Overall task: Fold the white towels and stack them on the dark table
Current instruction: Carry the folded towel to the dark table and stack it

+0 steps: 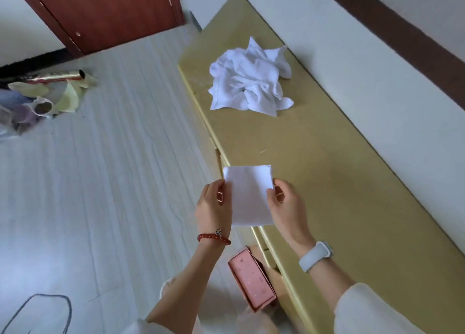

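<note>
From the head camera we see both hands raised at about 6 o'clock of centre, holding one flat, folded white cloth towel (247, 195) between them. Our left hand (214, 205), with a red bead bracelet (213, 238) on the wrist, pinches the towel's left edge, thumb on top. Our right hand (286, 205), with a pale grey wristband (315, 257), pinches the right edge the same way. The towel hangs over the front edge of the long yellowish-tan wooden table (327, 170), its upper part over the tabletop, its lower part over the floor side.

At 12 o'clock from the hands, well apart, a crumpled heap of white towels (250, 79) lies on the same tabletop near its far end. Below our wrists, at 6 o'clock, a pink rectangular box (251, 280) sits just beside the table front. On the pale striped floor (100, 170) at 10 o'clock lies a pile of coloured fabric rolls (37, 99), near a reddish-brown wooden door (105, 11). A dark cable loop (42, 311) lies at 8 o'clock.
</note>
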`<action>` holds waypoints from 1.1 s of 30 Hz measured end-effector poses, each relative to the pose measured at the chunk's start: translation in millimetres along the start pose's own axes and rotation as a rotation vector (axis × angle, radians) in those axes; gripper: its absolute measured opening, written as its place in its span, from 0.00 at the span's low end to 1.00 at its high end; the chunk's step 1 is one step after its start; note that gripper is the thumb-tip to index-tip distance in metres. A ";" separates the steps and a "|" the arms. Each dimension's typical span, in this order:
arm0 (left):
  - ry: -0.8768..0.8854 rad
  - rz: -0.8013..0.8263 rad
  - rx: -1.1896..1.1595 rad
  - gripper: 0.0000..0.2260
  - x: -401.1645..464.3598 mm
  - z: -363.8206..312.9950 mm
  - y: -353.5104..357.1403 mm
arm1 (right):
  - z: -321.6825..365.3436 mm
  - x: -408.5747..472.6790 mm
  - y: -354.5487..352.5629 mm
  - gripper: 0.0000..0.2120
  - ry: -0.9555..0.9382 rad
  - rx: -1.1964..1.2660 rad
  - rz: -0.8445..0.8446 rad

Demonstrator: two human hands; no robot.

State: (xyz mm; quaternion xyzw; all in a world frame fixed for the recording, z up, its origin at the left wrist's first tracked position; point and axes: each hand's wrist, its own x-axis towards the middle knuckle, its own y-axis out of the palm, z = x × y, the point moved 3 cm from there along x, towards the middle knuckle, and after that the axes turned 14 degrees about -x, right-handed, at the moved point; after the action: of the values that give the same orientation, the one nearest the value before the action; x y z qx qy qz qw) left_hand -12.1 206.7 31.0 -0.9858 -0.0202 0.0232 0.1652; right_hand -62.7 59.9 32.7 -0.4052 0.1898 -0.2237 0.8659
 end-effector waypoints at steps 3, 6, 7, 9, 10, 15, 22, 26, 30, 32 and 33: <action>0.016 -0.091 0.018 0.06 26.2 11.0 -72.8 | 71.0 -16.1 28.7 0.10 -0.113 -0.103 -0.035; 0.006 -0.154 -0.020 0.06 57.3 19.9 -153.0 | 154.3 -32.8 61.4 0.09 -0.239 -0.179 -0.061; 0.008 -0.169 -0.029 0.06 68.7 23.4 -183.0 | 184.8 -38.6 74.5 0.09 -0.273 -0.198 -0.067; 0.016 -0.186 -0.022 0.06 92.0 30.6 -246.1 | 246.4 -49.8 104.1 0.09 -0.346 -0.223 -0.073; 0.022 -0.189 -0.008 0.06 103.8 34.5 -277.3 | 277.1 -54.9 119.3 0.09 -0.374 -0.224 -0.072; 0.073 -0.318 0.023 0.06 158.7 45.9 -427.2 | 423.8 -75.5 193.9 0.09 -0.534 -0.196 -0.036; -0.023 -0.546 0.026 0.06 235.9 72.0 -581.8 | 578.3 -80.6 289.2 0.09 -0.727 -0.154 0.095; -0.039 -0.628 0.046 0.06 286.1 90.9 -656.3 | 657.8 -69.7 350.4 0.10 -0.801 -0.149 0.191; -0.066 -0.706 0.044 0.06 352.9 112.1 -727.8 | 750.2 -51.7 420.2 0.09 -0.876 -0.137 0.284; -0.102 -0.753 0.042 0.06 391.0 121.5 -767.8 | 802.5 -40.4 453.7 0.09 -0.901 -0.144 0.333; -0.115 -0.782 0.040 0.07 409.5 125.3 -789.0 | 829.9 -35.4 469.9 0.09 -0.921 -0.153 0.350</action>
State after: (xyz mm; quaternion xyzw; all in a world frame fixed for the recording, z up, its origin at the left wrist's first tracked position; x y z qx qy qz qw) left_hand 364.6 1012.2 154.3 -0.8974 -0.4028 0.0143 0.1795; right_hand 441.0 859.5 165.9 -0.4866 -0.1315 0.1416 0.8520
